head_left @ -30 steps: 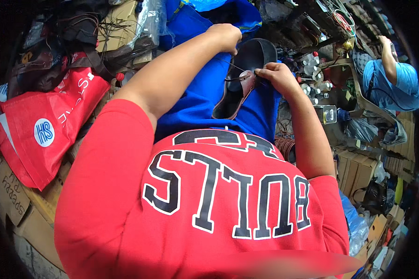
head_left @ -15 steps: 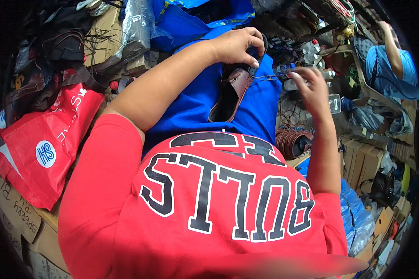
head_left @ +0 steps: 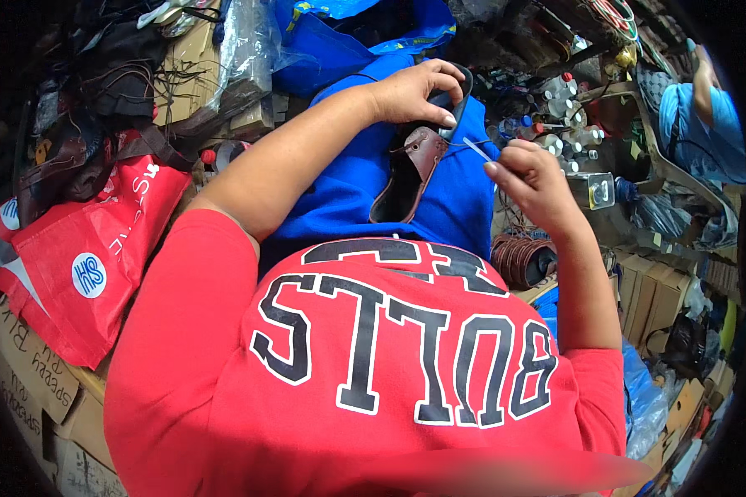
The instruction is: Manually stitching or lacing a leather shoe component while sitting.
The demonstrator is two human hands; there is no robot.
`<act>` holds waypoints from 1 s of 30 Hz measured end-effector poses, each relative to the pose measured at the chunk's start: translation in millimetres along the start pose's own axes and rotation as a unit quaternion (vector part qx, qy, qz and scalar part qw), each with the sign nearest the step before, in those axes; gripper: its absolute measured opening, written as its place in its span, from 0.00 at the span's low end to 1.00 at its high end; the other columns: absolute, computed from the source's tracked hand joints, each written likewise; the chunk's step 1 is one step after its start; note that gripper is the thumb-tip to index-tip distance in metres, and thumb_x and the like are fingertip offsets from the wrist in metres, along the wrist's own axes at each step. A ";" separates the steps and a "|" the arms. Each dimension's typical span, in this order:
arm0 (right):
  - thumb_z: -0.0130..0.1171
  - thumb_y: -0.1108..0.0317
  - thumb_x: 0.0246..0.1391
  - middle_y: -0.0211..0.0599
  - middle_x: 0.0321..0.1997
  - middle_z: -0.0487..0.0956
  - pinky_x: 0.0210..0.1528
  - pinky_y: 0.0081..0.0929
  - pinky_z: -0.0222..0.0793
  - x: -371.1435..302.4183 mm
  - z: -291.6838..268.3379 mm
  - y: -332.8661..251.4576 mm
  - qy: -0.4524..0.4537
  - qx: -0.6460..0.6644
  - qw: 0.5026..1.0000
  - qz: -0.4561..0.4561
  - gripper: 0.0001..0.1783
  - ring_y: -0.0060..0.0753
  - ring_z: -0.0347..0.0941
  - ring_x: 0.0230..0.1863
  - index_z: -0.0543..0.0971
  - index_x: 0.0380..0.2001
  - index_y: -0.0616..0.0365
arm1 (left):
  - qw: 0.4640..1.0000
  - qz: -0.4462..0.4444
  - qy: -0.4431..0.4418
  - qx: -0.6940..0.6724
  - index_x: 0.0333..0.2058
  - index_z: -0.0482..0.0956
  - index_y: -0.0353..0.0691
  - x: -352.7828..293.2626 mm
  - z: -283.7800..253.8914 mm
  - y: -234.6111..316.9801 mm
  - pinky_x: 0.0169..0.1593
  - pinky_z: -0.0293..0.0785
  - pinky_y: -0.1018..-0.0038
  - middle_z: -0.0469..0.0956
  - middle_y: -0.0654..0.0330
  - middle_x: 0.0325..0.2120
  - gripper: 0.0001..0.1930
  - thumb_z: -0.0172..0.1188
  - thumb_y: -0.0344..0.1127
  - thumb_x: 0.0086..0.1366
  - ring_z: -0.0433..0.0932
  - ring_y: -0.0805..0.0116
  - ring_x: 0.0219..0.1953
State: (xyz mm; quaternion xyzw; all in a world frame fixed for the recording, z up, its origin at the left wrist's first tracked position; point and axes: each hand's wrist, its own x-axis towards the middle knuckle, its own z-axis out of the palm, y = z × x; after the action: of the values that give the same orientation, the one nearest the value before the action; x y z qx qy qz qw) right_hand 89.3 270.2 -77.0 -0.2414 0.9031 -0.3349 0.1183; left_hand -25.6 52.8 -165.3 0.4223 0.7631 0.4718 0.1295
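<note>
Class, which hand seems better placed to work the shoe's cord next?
Probably the right hand: it holds a thin pale tool near the cord, while the left hand grips the shoe.

Left grip (head_left: 423,93) on brown shoe (head_left: 423,151); right grip (head_left: 534,178) — thin pale tool (head_left: 477,150)

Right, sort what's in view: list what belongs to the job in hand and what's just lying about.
Belonging to the job:
brown shoe, gripped by the left hand
thin pale tool, held in the right hand; exact kind unclear

Seemingly just lying about:
red bag, at left
clear bottles, at right
cardboard boxes, at right
brown coil
</note>
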 end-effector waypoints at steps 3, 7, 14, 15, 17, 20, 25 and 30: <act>0.64 0.71 0.47 0.35 0.25 0.71 0.29 0.26 0.64 -4.4 0.8 2.7 0.090 0.020 0.996 0.005 0.07 0.30 0.68 0.25 0.81 0.32 0.57 | 0.999 -0.012 -0.047 0.021 0.36 0.79 0.43 6.6 -14.5 10.9 0.60 0.58 0.66 0.64 0.56 0.54 0.14 0.68 0.37 0.49 0.62 0.58 0.58; 0.63 0.72 0.46 0.35 0.26 0.71 0.30 0.26 0.67 10.4 15.1 11.2 0.100 0.010 0.995 0.025 0.12 0.31 0.70 0.26 0.83 0.37 0.48 | 0.987 0.008 -0.093 0.128 0.34 0.80 0.43 13.2 -30.6 26.1 0.58 0.63 0.68 0.67 0.57 0.53 0.14 0.68 0.35 0.46 0.66 0.57 0.56; 0.61 0.72 0.46 0.37 0.25 0.71 0.31 0.30 0.68 26.6 19.5 12.0 0.072 -0.019 0.997 0.027 0.12 0.35 0.71 0.27 0.83 0.36 0.49 | 0.984 -0.086 -0.151 0.047 0.32 0.81 0.43 15.3 -36.2 31.1 0.45 0.69 0.72 0.77 0.64 0.30 0.11 0.68 0.34 0.48 0.74 0.66 0.39; 0.61 0.72 0.46 0.38 0.25 0.71 0.31 0.31 0.68 27.3 19.3 10.5 0.070 -0.033 0.996 0.047 0.12 0.36 0.72 0.28 0.83 0.36 0.49 | 0.984 -0.086 -0.151 0.046 0.32 0.81 0.43 15.1 -36.4 30.1 0.45 0.69 0.72 0.77 0.64 0.30 0.11 0.68 0.34 0.48 0.74 0.66 0.39; 0.61 0.72 0.46 0.38 0.25 0.71 0.31 0.32 0.68 27.5 18.4 8.2 0.068 -0.050 0.996 0.031 0.12 0.38 0.72 0.28 0.83 0.36 0.50 | 0.983 -0.073 -0.167 0.016 0.32 0.82 0.43 15.1 -36.7 28.0 0.45 0.69 0.73 0.77 0.63 0.30 0.08 0.66 0.33 0.50 0.74 0.67 0.39; 0.61 0.72 0.45 0.38 0.25 0.72 0.31 0.31 0.68 28.0 18.0 7.5 0.063 -0.072 0.995 0.030 0.11 0.37 0.72 0.28 0.83 0.36 0.51 | 0.982 -0.055 -0.181 0.010 0.32 0.84 0.44 15.3 -38.0 25.3 0.46 0.69 0.74 0.77 0.63 0.30 0.07 0.65 0.31 0.51 0.74 0.68 0.39; 0.62 0.74 0.45 0.36 0.24 0.72 0.31 0.26 0.68 30.6 22.7 14.2 0.046 0.038 0.995 0.080 0.11 0.30 0.72 0.27 0.83 0.35 0.53 | 0.983 -0.047 -0.177 0.009 0.33 0.84 0.44 15.0 -36.8 22.3 0.47 0.68 0.74 0.77 0.63 0.30 0.08 0.65 0.31 0.51 0.74 0.68 0.39; 0.62 0.75 0.45 0.34 0.25 0.73 0.31 0.23 0.68 35.3 25.5 17.5 0.066 0.067 0.995 0.046 0.10 0.27 0.71 0.27 0.83 0.34 0.53 | 0.983 -0.062 -0.175 -0.008 0.33 0.84 0.44 16.2 -33.4 20.0 0.47 0.68 0.74 0.76 0.63 0.30 0.09 0.65 0.31 0.51 0.73 0.68 0.39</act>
State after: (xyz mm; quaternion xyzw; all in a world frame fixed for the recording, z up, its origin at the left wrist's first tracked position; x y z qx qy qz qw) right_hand 62.4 249.7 -109.5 -0.1687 0.8946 -0.4040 0.0899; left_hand -45.0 48.8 -128.0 0.4494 0.7494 0.3876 0.2936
